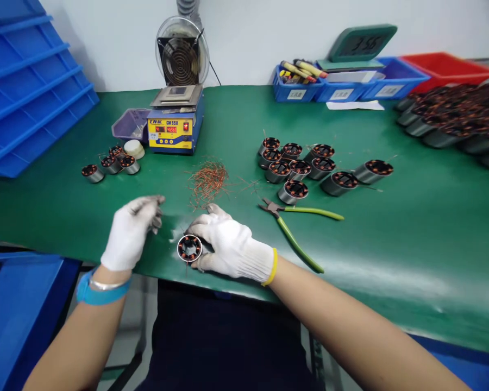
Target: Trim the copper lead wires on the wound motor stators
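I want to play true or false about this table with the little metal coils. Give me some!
1. The right hand holds a little metal coil. True.
2. The pliers have red handles. False: they are green.
3. The left hand holds the pliers. False: the pliers lie on the green table, right of both hands.
4. A pile of cut copper wire bits lies behind the hands. True.
5. Both hands wear white gloves. True.
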Available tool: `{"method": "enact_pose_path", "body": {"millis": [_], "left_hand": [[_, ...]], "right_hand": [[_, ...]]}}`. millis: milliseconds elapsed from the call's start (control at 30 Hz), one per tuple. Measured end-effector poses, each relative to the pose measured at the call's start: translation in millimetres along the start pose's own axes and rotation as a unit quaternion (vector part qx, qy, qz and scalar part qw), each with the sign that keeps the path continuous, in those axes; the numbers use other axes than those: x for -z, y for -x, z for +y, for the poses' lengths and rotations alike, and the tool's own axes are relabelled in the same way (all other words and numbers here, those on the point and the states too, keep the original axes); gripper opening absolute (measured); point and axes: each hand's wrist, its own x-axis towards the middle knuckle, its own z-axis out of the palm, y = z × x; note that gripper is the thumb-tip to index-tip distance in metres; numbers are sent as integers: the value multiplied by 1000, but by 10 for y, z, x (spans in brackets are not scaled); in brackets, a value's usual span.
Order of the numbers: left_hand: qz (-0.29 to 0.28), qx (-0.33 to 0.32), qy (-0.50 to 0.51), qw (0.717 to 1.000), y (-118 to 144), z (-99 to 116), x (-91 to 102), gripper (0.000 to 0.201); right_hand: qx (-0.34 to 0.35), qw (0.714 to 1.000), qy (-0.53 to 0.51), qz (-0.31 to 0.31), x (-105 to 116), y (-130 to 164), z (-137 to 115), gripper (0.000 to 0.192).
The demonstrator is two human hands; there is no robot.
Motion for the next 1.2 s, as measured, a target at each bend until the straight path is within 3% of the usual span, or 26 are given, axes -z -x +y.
{"method": "enact_pose_path", "body": {"millis": [100,133,233,333,400,433,467,533,600,667,767,867,933,1000,1100,1200], "left_hand": [[-111,-3,-132,985,133,-13,-112,21],[-123,-12,-142,982,133,-19,-167,15],[-41,-35,-80,995,-1,-38,-252,20],[65,-68,-26,995,-84,-44,-135,26],[64,-87,-45,993,20,-59,6,32],[26,-89,-84,992,117,-77,71,39],[-24,-100,-147,984,230,-101,121,50],[-96,-136,-294,941,452,-160,152,69],[-107,-173,-396,895,598,-216,90,79],[-90,-195,-428,878,633,-260,-13,72],[-44,-204,-365,907,566,-310,-90,49],[85,-199,-214,953,532,-356,17,51],[172,-186,-144,957,558,-382,168,56],[216,-170,-132,952,609,-401,340,58],[198,-150,-165,954,701,-404,538,54],[82,-155,-258,950,755,-366,550,47]], "right_hand": [[2,1000,27,-4,-29,-5,20,49],[1,999,32,-3,-45,-10,23,48],[-1,1000,25,9,-84,-19,15,49],[-22,999,15,23,-34,18,8,66],[-48,998,20,41,61,93,20,84],[-56,997,26,50,114,146,32,89],[-57,996,32,57,162,207,45,89],[-33,997,43,52,211,333,72,76],[10,998,47,34,177,442,87,67],[42,997,49,31,73,519,79,67],[83,994,54,55,-116,567,-8,67],[160,984,71,9,-269,513,-195,66],[207,974,87,-26,-350,400,-319,75],[227,968,103,-20,-408,231,-368,84],[208,969,133,8,-431,-55,-248,89],[163,974,158,21,-356,-275,-13,91]]}}
